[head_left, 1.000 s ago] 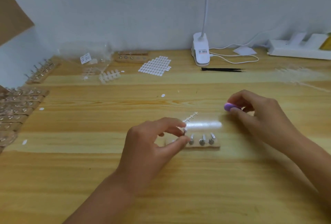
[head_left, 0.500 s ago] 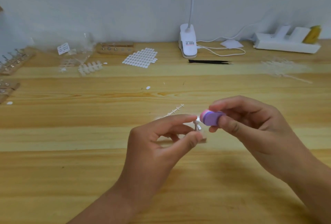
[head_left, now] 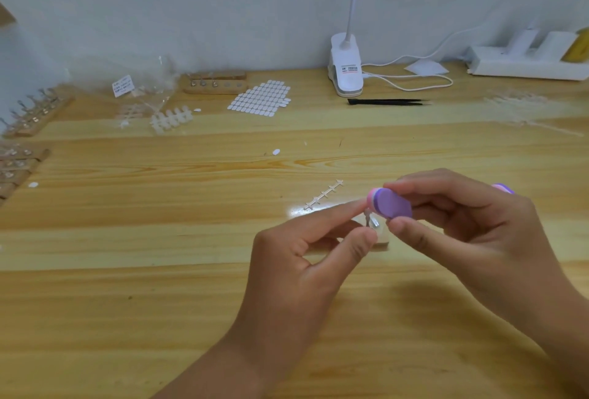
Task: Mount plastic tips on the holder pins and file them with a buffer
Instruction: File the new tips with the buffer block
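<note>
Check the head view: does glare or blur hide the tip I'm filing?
Head view: glare lies on the table just left of the buffer, not on the work; the pin pinched by the left hand looks small and soft, fine detail lost.

Most of the wooden holder (head_left: pixel 383 240) is hidden; the tip (head_left: pixel 372 222) is blurred.

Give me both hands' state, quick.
Left hand: pinching a holder pin.
Right hand: gripping the purple buffer.
</note>
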A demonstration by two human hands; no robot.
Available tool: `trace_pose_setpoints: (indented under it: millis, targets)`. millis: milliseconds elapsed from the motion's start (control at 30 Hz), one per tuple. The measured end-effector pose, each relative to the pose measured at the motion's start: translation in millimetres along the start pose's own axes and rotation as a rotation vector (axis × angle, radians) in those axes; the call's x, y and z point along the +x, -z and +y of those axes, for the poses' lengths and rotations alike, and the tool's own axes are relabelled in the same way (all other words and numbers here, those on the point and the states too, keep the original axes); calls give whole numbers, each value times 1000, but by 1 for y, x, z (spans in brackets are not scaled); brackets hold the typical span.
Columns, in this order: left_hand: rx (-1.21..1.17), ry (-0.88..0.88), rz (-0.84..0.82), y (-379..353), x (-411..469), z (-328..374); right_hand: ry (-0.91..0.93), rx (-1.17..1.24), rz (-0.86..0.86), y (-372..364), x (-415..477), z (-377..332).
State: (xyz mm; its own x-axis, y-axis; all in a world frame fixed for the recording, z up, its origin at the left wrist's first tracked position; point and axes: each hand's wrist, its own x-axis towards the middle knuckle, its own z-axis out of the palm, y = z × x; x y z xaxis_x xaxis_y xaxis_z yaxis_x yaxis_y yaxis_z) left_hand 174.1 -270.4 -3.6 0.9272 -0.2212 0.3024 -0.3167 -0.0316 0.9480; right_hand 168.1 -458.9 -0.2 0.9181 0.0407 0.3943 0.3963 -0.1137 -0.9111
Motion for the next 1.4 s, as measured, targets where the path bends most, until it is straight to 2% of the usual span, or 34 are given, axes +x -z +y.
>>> trace_pose_setpoints:
  millis: [167,267,467,633,733,900,1000,1133,1400]
  targets:
    - [-31,8,-61,0,1,-1,111,-282,38,-4,-2,0]
    - [-58,33,-49,1,1,-4,143,-360,53,-4,-3,3]
    - [-143,78,-28,0,2,-6,54,-148,81,-1,-6,4]
    - [-167,59,-45,0,2,-6,41,-172,-20,-3,-8,3]
    - [-171,64,-61,0,2,-6,31,-184,-22,-6,-11,-1]
    - [-152,31,-101,-2,1,-3,41,-287,-107,-9,-14,-4]
    - [-98,14,-123,-2,0,-3,88,-409,-48,-13,-11,-3]
    - [-32,-18,-116,-2,1,-2,40,-310,28,-12,-8,-3]
    - [47,-68,-65,-2,0,1,24,-238,42,-9,-9,-4]
